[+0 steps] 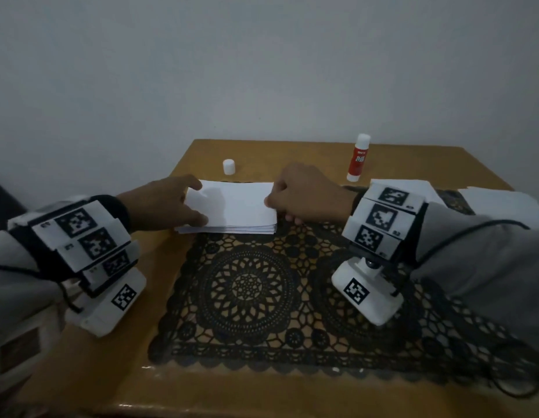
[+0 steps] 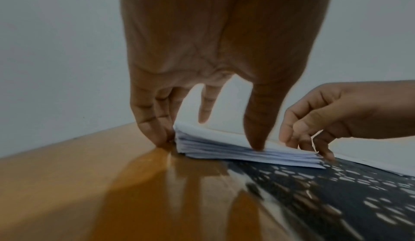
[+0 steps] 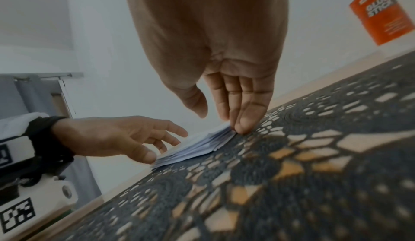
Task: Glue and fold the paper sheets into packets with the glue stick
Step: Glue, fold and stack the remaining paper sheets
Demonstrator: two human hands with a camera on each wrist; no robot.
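A stack of folded white paper packets (image 1: 232, 206) lies at the far edge of the black lace mat (image 1: 256, 294). My left hand (image 1: 196, 203) touches the stack's left end with straight fingers. Its thumb presses on the near edge of the stack (image 2: 224, 154). My right hand (image 1: 279, 211) holds its fingertips against the right end of the stack (image 3: 197, 149), thumb just above the top sheet. A top corner stands slightly lifted by the right fingers (image 2: 323, 147). The red and white glue stick (image 1: 358, 158) stands upright and uncapped at the back right. Its white cap (image 1: 228, 166) sits behind the stack.
More white paper sheets (image 1: 500, 203) lie on the table to the right, partly behind my right wrist. The wooden table (image 1: 159, 267) ends at a plain wall at the back. A cable trails over the mat near the front right corner.
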